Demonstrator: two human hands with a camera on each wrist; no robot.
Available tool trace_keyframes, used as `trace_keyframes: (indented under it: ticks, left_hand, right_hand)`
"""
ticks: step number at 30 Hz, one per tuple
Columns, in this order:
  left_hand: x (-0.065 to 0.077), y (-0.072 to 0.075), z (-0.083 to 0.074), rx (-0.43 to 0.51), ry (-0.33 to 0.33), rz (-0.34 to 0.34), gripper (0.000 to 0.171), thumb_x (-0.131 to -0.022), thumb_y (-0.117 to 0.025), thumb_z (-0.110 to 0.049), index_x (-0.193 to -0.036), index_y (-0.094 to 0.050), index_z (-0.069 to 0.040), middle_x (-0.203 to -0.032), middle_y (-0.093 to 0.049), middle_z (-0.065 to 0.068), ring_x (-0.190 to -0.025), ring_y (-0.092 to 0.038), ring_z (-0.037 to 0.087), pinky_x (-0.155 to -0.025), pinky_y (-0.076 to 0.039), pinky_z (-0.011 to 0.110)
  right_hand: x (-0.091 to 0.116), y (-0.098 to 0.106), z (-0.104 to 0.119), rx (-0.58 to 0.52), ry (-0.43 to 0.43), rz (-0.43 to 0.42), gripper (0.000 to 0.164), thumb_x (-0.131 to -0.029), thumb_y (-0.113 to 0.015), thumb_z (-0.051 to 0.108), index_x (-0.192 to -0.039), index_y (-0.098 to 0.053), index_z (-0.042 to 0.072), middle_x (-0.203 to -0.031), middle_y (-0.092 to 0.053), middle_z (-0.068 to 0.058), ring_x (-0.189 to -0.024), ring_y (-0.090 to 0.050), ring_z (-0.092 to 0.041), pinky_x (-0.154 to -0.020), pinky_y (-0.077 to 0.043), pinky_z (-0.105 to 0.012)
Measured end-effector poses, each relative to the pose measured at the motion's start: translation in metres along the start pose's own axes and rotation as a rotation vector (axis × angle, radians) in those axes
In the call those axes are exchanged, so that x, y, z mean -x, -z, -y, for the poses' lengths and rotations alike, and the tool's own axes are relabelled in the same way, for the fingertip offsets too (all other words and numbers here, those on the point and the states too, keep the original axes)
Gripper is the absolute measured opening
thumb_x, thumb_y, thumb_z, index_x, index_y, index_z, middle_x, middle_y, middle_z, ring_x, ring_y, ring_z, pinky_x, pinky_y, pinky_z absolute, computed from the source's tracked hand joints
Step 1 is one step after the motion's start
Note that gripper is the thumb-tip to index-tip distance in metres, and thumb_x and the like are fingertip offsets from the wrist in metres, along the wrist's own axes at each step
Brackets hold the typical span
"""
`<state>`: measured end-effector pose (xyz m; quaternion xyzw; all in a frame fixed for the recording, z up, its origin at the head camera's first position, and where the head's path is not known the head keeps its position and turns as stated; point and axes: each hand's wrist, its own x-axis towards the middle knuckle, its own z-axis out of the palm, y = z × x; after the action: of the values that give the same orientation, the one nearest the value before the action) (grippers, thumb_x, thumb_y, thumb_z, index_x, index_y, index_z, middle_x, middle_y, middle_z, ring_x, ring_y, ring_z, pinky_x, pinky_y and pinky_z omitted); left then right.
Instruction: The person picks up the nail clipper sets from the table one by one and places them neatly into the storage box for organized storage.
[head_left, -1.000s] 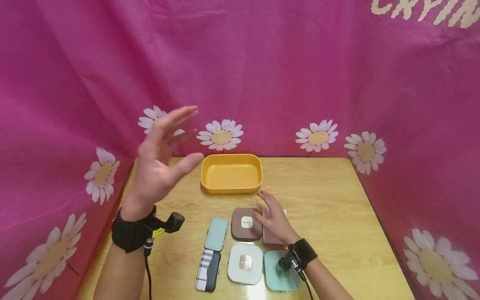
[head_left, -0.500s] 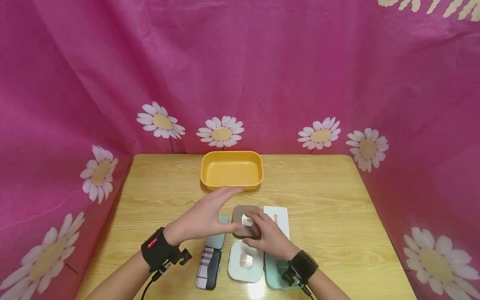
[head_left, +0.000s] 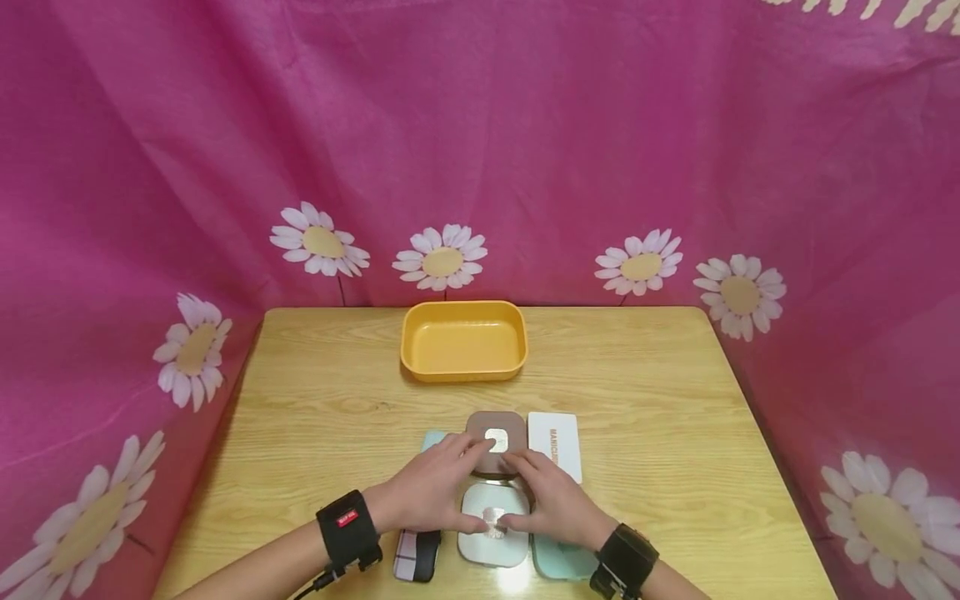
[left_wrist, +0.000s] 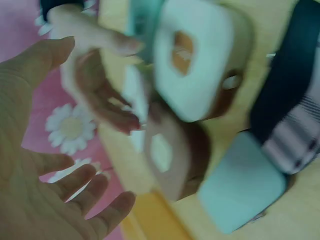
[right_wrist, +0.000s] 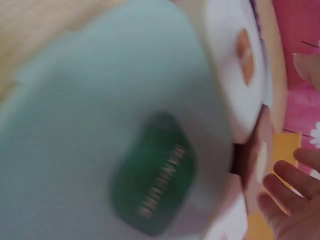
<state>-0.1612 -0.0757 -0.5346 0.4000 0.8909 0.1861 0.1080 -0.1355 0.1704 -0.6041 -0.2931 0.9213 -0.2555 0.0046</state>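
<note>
Both hands hover over the group of small cases, fingers apart, holding nothing. My left hand (head_left: 431,492) spreads above the light blue case (head_left: 432,438) and the plaid-and-black case (head_left: 417,554), partly hiding both. Its thumb tip overlaps the round-cornered white case (head_left: 495,552) in the head view. My right hand (head_left: 562,504) faces it, thumb over the same white case and fingertips at the near edge of the brown case (head_left: 483,421). Under that wrist lies a mint-green case (right_wrist: 90,150) with a dark green label. A white case with lettering (head_left: 555,429) sits beyond the right hand.
A yellow tray (head_left: 465,377) stands at the table's far side, behind the cases. The wooden table (head_left: 637,375) is enclosed on three sides by a pink cloth (head_left: 525,125) printed with daisies. Each wrist wears a black strap with a camera.
My left hand has come down from high on the left and moved right, over the cases. My right hand has drawn back from the far cases towards the near ones. The cases have stayed put.
</note>
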Motion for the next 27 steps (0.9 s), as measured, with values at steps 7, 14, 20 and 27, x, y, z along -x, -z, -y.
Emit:
trace_keyframes:
  ticks: [7, 14, 20, 27]
  left_hand:
    - [0.005, -0.037, 0.009, -0.075, -0.047, 0.021, 0.11, -0.065, -0.072, -0.069, -0.15, -0.027, -0.014, -0.145, -0.035, 0.004, -0.13, -0.036, 0.021, -0.099, -0.042, 0.043]
    - [0.014, -0.066, 0.02, -0.153, -0.039, -0.014, 0.122, -0.061, -0.065, -0.08, -0.152, -0.023, -0.01, -0.152, -0.028, 0.01, -0.138, -0.028, 0.028, -0.106, -0.034, 0.047]
    - [0.019, -0.085, 0.02, -0.137, -0.016, -0.032, 0.12, -0.059, -0.067, -0.079, -0.15, -0.027, -0.011, -0.142, -0.037, 0.006, -0.13, -0.033, 0.023, -0.107, -0.03, 0.047]
    - [0.019, -0.102, 0.017, -0.148, -0.011, -0.074, 0.12, -0.054, -0.069, -0.077, -0.148, -0.031, -0.012, -0.139, -0.039, 0.006, -0.128, -0.035, 0.023, -0.107, -0.023, 0.057]
  right_hand:
    - [0.008, -0.015, 0.003, 0.067, 0.051, -0.038, 0.088, -0.068, -0.073, 0.066, -0.133, -0.052, 0.011, -0.126, -0.052, 0.005, -0.115, -0.049, -0.015, -0.1, -0.04, -0.038]
    - [0.012, -0.022, 0.007, 0.149, 0.021, -0.007, 0.097, -0.064, -0.068, 0.075, -0.136, -0.051, 0.012, -0.129, -0.051, 0.004, -0.12, -0.045, -0.016, -0.108, -0.027, -0.046]
    - [0.018, -0.026, 0.006, 0.159, 0.049, -0.054, 0.097, -0.06, -0.071, 0.073, -0.133, -0.052, 0.011, -0.128, -0.05, 0.003, -0.119, -0.045, -0.015, -0.106, -0.027, -0.046]
    - [0.023, -0.031, 0.006, 0.178, 0.024, -0.05, 0.097, -0.057, -0.073, 0.073, -0.131, -0.054, 0.014, -0.123, -0.051, 0.003, -0.115, -0.045, -0.014, -0.097, -0.032, -0.042]
